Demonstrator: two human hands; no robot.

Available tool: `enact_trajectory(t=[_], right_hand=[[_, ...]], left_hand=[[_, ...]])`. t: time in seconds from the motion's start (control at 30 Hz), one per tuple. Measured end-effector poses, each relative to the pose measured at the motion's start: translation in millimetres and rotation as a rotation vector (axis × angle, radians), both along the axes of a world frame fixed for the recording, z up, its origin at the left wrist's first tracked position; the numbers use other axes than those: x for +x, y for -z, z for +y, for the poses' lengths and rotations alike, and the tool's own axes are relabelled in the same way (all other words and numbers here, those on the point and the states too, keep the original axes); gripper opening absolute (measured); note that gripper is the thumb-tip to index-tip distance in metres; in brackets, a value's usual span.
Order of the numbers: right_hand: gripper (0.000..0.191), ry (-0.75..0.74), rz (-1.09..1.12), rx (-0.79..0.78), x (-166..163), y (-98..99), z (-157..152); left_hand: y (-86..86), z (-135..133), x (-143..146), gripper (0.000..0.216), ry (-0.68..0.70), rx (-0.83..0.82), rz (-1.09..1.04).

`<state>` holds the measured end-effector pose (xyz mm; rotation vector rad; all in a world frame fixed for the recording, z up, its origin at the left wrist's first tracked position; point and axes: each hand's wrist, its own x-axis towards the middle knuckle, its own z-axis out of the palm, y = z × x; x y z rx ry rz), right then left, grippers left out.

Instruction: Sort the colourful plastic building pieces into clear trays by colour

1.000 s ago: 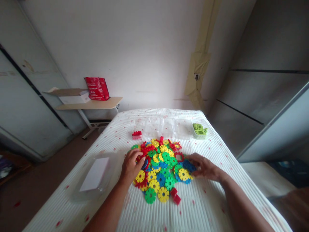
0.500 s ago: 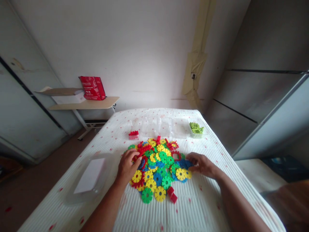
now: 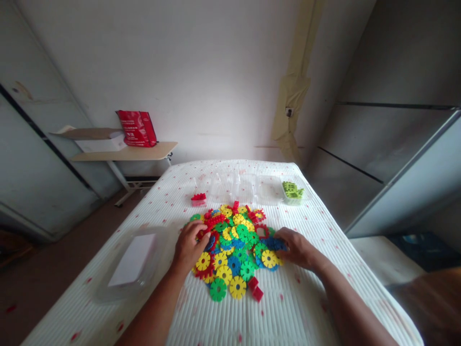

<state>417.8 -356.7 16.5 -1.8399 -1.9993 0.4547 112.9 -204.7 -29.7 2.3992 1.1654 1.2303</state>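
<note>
A heap of plastic snowflake discs (image 3: 247,270) in yellow, green, blue and red lies on the cloth-covered table. My left hand (image 3: 190,245) rests against the heap's left edge, fingers bent, thumb and forefinger apart. Beside its fingertips are a red toothed piece (image 3: 202,234) and a dark blue disc (image 3: 210,243). At the right edge, my right hand (image 3: 296,246) curves round with thumb and fingers apart, touching dark blue pieces (image 3: 275,243); some of its fingers are hidden. Red blocks (image 3: 255,290) lie at the heap's near side.
Behind the heap stand clear plastic boxes (image 3: 270,191), one with red pieces (image 3: 198,198), another with lime-green pieces (image 3: 293,190). On the left, a clear lid or tray (image 3: 108,294) carries a white card (image 3: 132,259). A side table (image 3: 151,150) holds a red bag (image 3: 137,129).
My right hand has shifted slightly left against the heap, covering more of a yellow disc there. My left hand has hardly moved. The view has tilted a little.
</note>
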Motion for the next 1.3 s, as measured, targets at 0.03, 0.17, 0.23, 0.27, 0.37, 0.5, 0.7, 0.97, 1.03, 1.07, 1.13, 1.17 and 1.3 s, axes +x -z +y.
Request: enact_trajectory(t=[0.03,0.17,0.23,0.27,0.37,0.5,0.7,0.97,1.03,1.07,1.13,1.17,1.3], right_hand=[[0.023,0.001,-0.01,0.004,0.4,0.7,0.0],[0.025,-0.018,0.029,0.029,7.2,1.5,-1.7],[0.029,-0.002,0.075,0.037,12.6,1.0,-2.7],[0.03,0.014,0.098,0.042,15.0,0.6,-3.1],[0.034,0.058,0.145,0.058,17.2,-0.6,-2.4],[0.032,0.048,0.094,0.059,5.5,-0.4,1.1],[0.035,0.056,-0.069,0.05,-7.6,6.3,5.0],[0.033,0.069,-0.087,0.082,-7.6,11.0,6.0],[0.033,0.058,-0.068,0.093,-6.2,11.5,5.8],[0.033,0.047,-0.049,0.097,-4.4,11.9,5.6],[0.031,0.024,0.001,0.113,1.7,13.4,5.6],[0.03,0.027,0.017,0.134,5.7,14.5,5.8],[0.028,0.167,-0.065,0.274,21.7,21.6,8.5]], left_hand=[[0.1,0.0,0.0,0.014,0.001,-0.002,-0.003],[0.1,-0.2,0.1,0.013,0.005,-0.012,-0.002],[0.0,-0.5,0.1,0.014,0.008,-0.013,-0.005],[-0.1,-0.6,0.1,0.014,0.009,-0.013,-0.006],[0.1,-0.8,0.2,0.014,0.011,-0.017,-0.008],[0.1,-1.0,0.4,0.013,0.007,-0.028,-0.006],[-1.0,-1.6,0.7,0.013,0.01,-0.017,-0.014],[1.5,0.4,0.0,0.014,0.018,-0.012,0.002],[2.0,0.5,-0.3,0.014,0.016,-0.017,0.002],[2.3,0.5,-0.4,0.014,0.014,-0.021,0.001],[2.8,0.6,-0.4,0.014,0.014,-0.026,-0.001],[3.0,0.7,-0.4,0.014,0.016,-0.026,-0.001],[3.7,1.1,-0.4,0.014,0.022,-0.027,-0.002]])
